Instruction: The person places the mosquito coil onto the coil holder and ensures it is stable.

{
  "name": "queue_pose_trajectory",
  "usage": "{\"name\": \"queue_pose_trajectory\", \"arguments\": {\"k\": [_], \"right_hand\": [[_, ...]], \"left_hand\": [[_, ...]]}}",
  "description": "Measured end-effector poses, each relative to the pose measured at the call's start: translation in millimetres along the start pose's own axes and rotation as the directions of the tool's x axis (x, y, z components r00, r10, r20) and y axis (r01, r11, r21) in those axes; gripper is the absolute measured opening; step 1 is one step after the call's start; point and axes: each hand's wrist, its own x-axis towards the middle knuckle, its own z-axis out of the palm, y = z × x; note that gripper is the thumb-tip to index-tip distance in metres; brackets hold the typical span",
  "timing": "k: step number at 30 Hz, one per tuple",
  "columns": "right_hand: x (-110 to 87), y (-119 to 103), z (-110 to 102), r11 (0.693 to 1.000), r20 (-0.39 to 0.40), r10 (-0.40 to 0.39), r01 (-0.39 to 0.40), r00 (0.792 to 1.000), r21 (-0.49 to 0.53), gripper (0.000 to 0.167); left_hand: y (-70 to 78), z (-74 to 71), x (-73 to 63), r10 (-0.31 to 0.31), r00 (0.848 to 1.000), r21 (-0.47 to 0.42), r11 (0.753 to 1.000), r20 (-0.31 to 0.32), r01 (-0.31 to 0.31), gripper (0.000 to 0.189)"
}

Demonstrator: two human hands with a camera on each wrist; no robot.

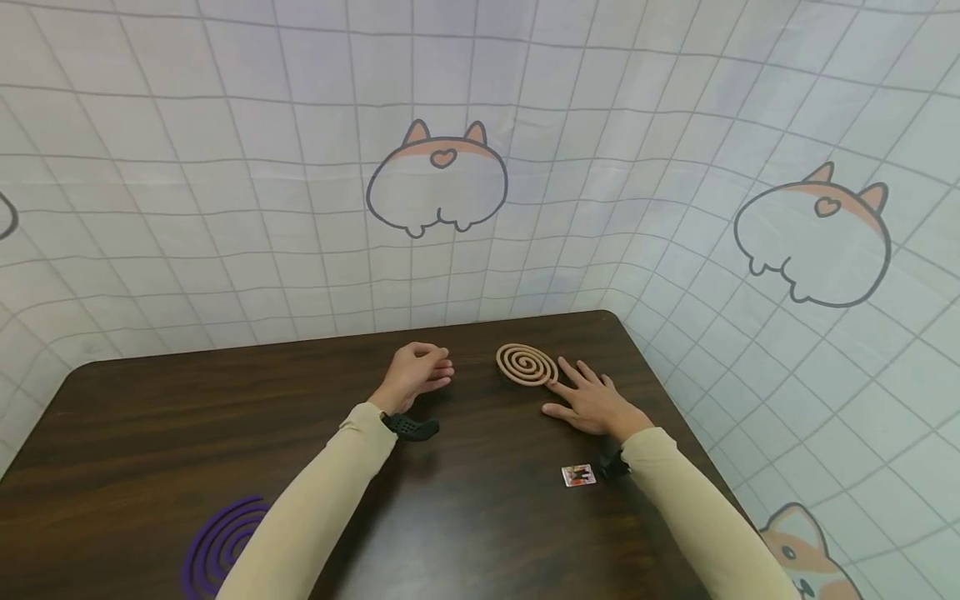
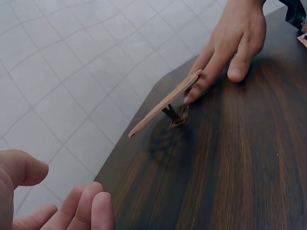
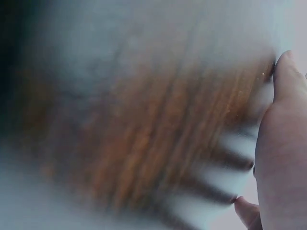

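- Dark wood grain is shown across the table, smooth, with a glossy sheen thrown back well apart from its far edge
- Near its far right corner, a matt, wood-like look is given by the tan coil
- A matt, plastic-like surface is seen on the purple coil
- Near the right edge, a smooth printed face is shown by the card
- Soft matt cloth is worn as sleeves
- Beyond the far edge, thin, rippled cloth is hung as a printed curtain

Left arm: stretched forward, sleeved, angling right!
Left hand: fingers loosely bent, thumb apart from them!
Right arm: angled forward and inward, sleeved too!
Right hand: look, palm down, fingers fanned wide!
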Motion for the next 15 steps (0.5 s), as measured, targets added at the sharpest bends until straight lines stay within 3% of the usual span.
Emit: {"name": "queue_pose_trajectory", "arguments": {"k": [15], "right_hand": [[-13.5,-1.4,-3.9,0.998,-0.01,-0.03,0.03,0.999,-0.048,0.07]], "left_hand": [[0.7,-13.0,-8.3,0.007,1.0,0.01,1.0,-0.011,-0.007,0.041]]}}
